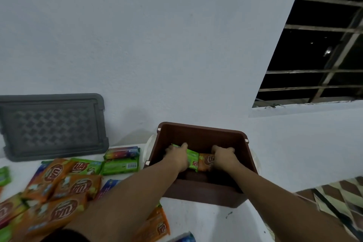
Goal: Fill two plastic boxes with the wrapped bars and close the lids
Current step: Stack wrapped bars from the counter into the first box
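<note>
Both hands were seen down inside the brown box (pixel 198 186), which stood open on the white bench (pixel 196 220) near the wall. The left hand (pixel 177 156) was closed over a green wrapped bar (pixel 192 158), fingers curled across its top and far edge, while the right hand (pixel 224 157) was closed on an orange wrapped bar (pixel 205 160) lying just beside the green one, the 2 bars touching end to side at the box floor. How tightly each grip was pressed could not be told. A heap of loose bars (pixel 59 192) was spread at 9 o'clock from the box, and a grey lid (pixel 53 125) was leaned against the wall at 10 o'clock; a 2nd box was not made out with certainty. The bars were judged light and fairly stiff within a thin, glossy film likely to slide under a loose pinch, so a hold across the broad faces, with thumb and fingers on the long edges, was thought safest; the crimped wrapper ends would be expected to crumple. The box was judged barely filled, with much of the heap left to be packed.
</note>
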`<state>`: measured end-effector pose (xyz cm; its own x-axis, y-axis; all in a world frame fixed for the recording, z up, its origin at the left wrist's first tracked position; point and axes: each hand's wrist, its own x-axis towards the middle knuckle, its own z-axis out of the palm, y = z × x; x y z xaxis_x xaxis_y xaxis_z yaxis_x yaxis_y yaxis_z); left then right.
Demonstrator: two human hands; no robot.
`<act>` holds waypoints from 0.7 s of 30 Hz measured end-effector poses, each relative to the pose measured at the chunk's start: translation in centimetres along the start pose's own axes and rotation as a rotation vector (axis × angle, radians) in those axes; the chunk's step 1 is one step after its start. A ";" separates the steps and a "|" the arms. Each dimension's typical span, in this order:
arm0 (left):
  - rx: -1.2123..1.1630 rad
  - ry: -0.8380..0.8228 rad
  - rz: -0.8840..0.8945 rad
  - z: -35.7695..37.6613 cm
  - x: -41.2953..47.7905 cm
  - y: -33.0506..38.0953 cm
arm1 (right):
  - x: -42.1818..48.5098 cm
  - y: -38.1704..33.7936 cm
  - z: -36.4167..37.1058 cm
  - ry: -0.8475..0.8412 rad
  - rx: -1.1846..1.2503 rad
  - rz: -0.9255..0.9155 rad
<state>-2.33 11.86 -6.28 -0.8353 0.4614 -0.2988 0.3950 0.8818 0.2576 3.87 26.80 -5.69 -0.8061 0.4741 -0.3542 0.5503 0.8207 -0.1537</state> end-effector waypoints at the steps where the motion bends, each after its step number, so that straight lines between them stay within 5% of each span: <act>1: 0.026 -0.020 0.003 0.1 0.2 -0.1 | 0.2 0.1 0.3 0.000 -0.049 -0.008; 7: 0.078 -0.066 0.049 0.1 0.7 -0.3 | 0.5 -0.1 0.8 0.077 -0.193 -0.079; 14: 0.135 -0.012 0.154 -2.4 -1.6 0.5 | -1.8 0.3 -1.3 0.088 0.002 -0.076; 21: -0.327 0.519 0.656 -3.8 -11.4 -0.1 | -9.7 1.4 -1.9 0.428 0.028 -0.214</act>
<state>5.68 6.20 0.59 -0.5790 0.6908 0.4332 0.7913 0.3479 0.5028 12.02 23.96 -0.78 -0.9160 0.3889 0.0984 0.3632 0.9082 -0.2082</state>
